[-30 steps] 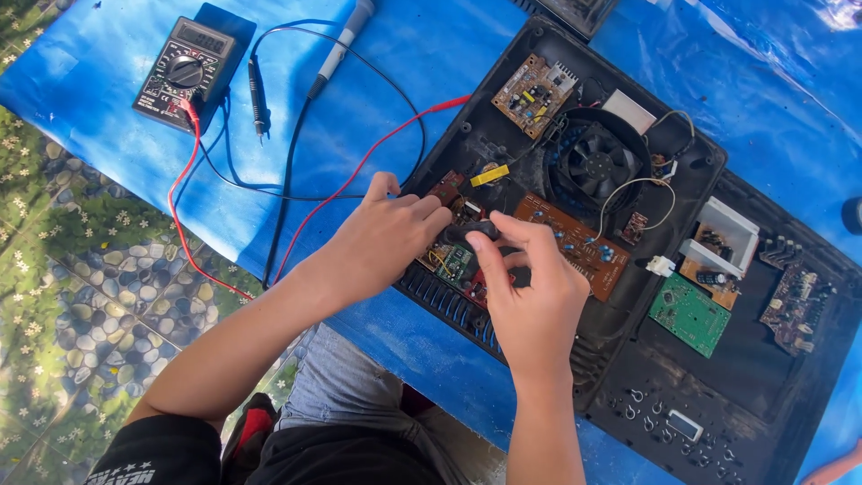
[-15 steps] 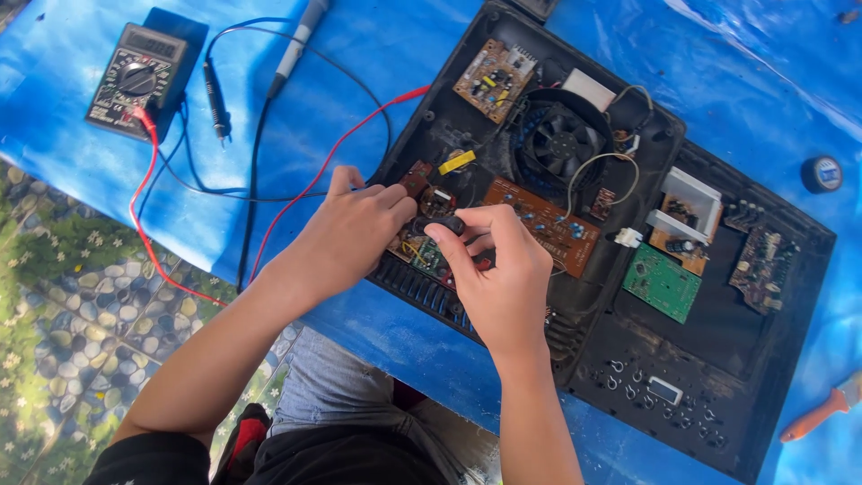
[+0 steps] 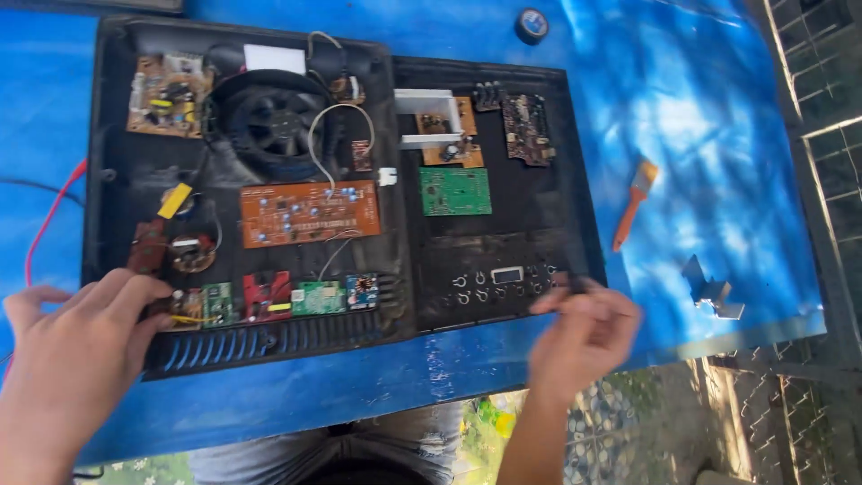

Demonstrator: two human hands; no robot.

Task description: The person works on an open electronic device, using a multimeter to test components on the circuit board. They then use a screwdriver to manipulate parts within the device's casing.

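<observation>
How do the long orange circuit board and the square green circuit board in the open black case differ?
The orange circuit board is long, sits at the case's middle and has white wires running to it; the green circuit board is smaller, nearly square, to its right, with no wires seen. Both lie flat in the black case, untouched by the left hand or right hand.

Left hand [image 3: 67,359] and right hand [image 3: 584,337] grip the black casing [image 3: 539,242].

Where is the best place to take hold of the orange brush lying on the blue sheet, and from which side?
Take the orange brush by its long orange handle, coming from above. It lies flat on the blue sheet with clear space around it, bristles pointing away from the person. A grip across the middle of the narrow handle probably suits best.
</observation>
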